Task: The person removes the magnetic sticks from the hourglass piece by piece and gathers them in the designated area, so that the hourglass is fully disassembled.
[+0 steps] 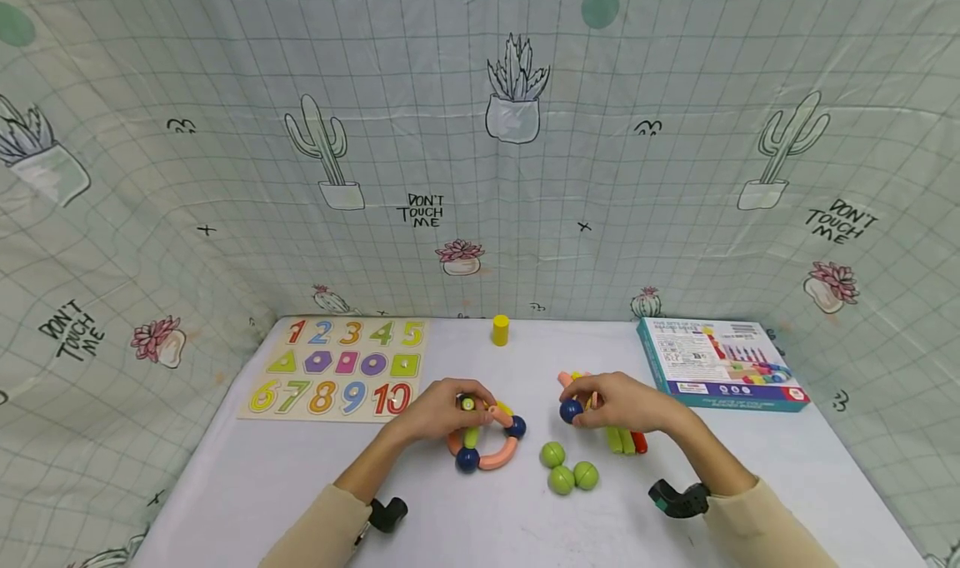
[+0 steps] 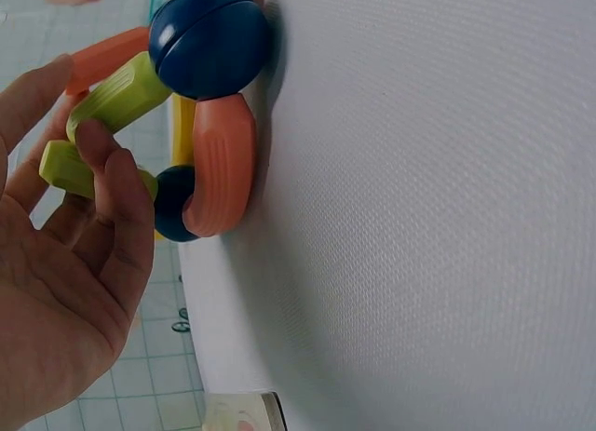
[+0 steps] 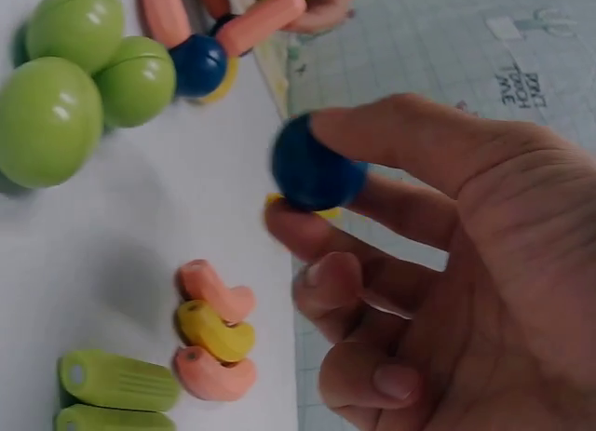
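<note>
Two hands work at the white table (image 1: 300, 485). Our left hand (image 1: 438, 414) pinches a green rod (image 2: 112, 110) on the ring (image 1: 487, 445) of salmon curves and navy balls at the table's middle. Our right hand (image 1: 622, 403) holds a navy ball (image 3: 312, 170) between thumb and fingers, seemingly lifted just off the table, near three green balls (image 1: 568, 468). Loose rods (image 3: 116, 383) lie beside it.
</note>
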Demonstrator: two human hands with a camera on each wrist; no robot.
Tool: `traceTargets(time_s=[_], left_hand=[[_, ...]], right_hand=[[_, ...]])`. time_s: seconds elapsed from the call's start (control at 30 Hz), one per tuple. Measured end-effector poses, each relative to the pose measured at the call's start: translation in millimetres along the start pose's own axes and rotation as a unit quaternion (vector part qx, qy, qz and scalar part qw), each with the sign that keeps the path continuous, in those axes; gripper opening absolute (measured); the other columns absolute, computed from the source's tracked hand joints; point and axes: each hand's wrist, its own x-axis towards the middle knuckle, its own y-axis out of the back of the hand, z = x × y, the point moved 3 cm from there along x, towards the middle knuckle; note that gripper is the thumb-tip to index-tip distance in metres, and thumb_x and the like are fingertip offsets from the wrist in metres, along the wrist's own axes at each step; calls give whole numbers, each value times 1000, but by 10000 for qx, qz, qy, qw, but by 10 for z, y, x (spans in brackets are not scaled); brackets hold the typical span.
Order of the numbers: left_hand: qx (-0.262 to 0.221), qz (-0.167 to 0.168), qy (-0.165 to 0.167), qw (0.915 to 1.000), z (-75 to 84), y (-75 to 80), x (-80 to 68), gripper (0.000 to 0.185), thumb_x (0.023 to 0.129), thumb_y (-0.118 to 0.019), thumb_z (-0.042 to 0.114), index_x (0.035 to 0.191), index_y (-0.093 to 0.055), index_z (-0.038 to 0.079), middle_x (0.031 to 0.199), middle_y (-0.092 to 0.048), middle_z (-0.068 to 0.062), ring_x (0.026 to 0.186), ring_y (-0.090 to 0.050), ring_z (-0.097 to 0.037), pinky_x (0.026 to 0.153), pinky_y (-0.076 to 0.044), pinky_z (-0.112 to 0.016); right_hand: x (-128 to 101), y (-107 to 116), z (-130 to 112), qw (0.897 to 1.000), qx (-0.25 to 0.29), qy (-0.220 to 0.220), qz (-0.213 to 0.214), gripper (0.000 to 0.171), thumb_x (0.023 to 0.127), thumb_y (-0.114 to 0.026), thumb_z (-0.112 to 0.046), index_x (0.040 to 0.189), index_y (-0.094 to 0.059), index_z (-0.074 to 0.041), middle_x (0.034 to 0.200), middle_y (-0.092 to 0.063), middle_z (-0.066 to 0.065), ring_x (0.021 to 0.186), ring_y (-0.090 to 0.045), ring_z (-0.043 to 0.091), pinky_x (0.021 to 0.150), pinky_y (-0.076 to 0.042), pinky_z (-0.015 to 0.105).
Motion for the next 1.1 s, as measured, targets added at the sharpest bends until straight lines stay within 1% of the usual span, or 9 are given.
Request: traceTargets(time_s=[0.07, 0.13, 0.27, 0.37, 0.47, 0.63, 0.83, 1.0, 1.1], left_hand=[[16, 7, 8, 10000, -6, 4, 2, 15, 91, -75, 32, 104, -74, 26, 100, -67, 8, 77, -53, -14, 62, -40, -26], [20, 16, 15, 10000, -8, 8, 2, 14, 91, -75, 31, 105, -74, 26, 99, -67, 8, 76, -53, -14, 61, -40, -25], [-23, 16, 28, 10000, -2, 11, -1, 15, 92, -75, 31, 105, -74, 24, 93, -65, 8, 74, -51, -13, 60, -39, -24], [-60, 18, 12, 10000, 8, 12, -5, 15, 92, -74, 31, 105, -73, 23, 89, -64, 7, 73, -50, -13, 59, -38, -24], [-96, 27, 0, 10000, 10, 15, -8, 15, 93, -74, 31, 105, -73, 22, 89, -63, 7, 71, -49, -12, 59, -37, -24], [-152, 5, 11, 9999, 0, 9, -8, 14, 93, -73, 31, 104, -73, 22, 88, -63, 6, 67, -47, -12, 58, -36, -24], [-148, -31, 34, 9999, -9, -5, -8, 14, 93, -74, 30, 105, -74, 23, 88, -63, 7, 70, -49, -12, 58, -37, -24], [-131, 55, 66, 9999, -29, 10, -2, 14, 92, -74, 30, 105, -74, 24, 89, -64, 7, 68, -50, -12, 56, -38, -24], [-144, 147, 84, 9998, -42, 32, 7, 15, 93, -74, 28, 107, -74, 24, 92, -65, 5, 69, -51, -13, 57, -39, -25]], right_hand=[[-7, -75, -7, 9993, -51, -110, -344, 35, 90, -74, -26, 122, -68, -13, 99, -66, -4, 84, -58, 18, 69, -47, 28], [-9, -142, -19, 9981, -79, -214, -576, 33, 88, -76, -22, 120, -69, -13, 96, -66, -5, 85, -59, 19, 70, -47, 29], [-15, -242, -27, 9954, -34, -521, -798, 29, 86, -78, -17, 114, -71, -17, 94, -66, -5, 87, -59, 19, 73, -47, 33], [-15, -284, -16, 9938, -34, -747, -828, 27, 85, -79, -15, 110, -70, -19, 91, -66, -5, 84, -58, 18, 71, -46, 34], [-8, -310, -6, 9931, -63, -829, -830, 27, 84, -80, -14, 108, -70, -20, 88, -66, -5, 81, -58, 17, 69, -46, 34], [2, -348, 11, 9932, -43, -812, -835, 25, 83, -81, -16, 105, -69, -20, 86, -66, -5, 79, -59, 17, 69, -46, 35], [7, -372, 20, 9938, -73, -752, -816, 23, 84, -81, -20, 104, -69, -21, 85, -66, -6, 78, -59, 17, 69, -46, 36], [9, -375, 18, 9937, -58, -769, -813, 23, 84, -81, -23, 103, -69, -21, 85, -66, -6, 79, -59, 18, 69, -46, 37], [13, -366, 14, 9941, -85, -744, -786, 23, 85, -81, -25, 104, -69, -21, 85, -67, -6, 79, -59, 17, 67, -46, 36]])
